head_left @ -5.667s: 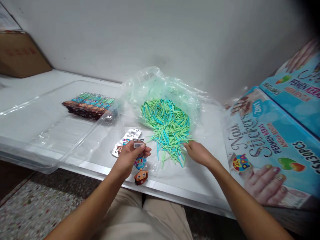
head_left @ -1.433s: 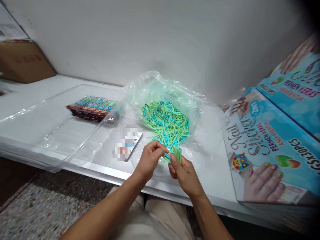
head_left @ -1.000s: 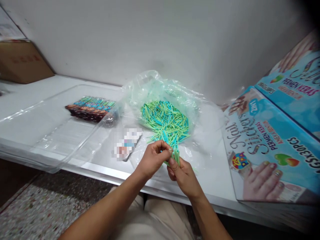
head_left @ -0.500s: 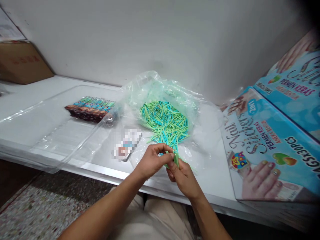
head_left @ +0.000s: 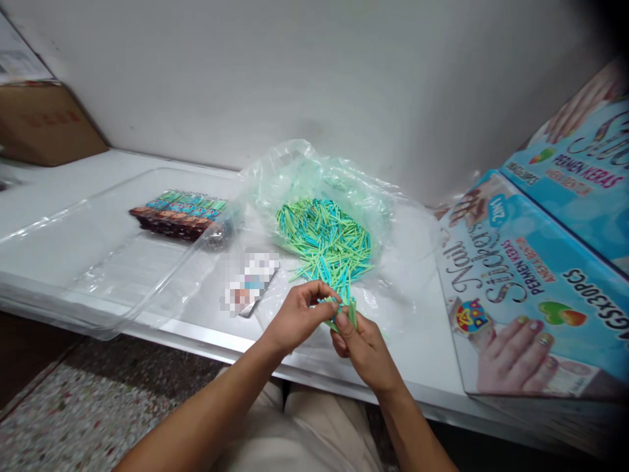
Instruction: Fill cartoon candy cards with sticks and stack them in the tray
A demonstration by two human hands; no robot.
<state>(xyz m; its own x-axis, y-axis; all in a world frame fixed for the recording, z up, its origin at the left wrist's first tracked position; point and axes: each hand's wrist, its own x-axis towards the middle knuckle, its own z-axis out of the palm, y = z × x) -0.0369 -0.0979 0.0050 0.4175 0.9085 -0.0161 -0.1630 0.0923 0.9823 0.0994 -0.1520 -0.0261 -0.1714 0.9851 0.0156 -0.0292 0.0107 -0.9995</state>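
Between clear tray (head_left: 132,269) and blue boxes (head_left: 531,282), sticks (head_left: 327,236) in a crumpled bag (head_left: 289,167).

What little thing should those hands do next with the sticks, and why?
I'd have the left hand gently straighten the bunch of sticks. The right hand grips it, the left fingertips are right beside it, and its sticks seem to slant different ways.

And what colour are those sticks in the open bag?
The sticks are light green and bright blue, clearest in the head view.
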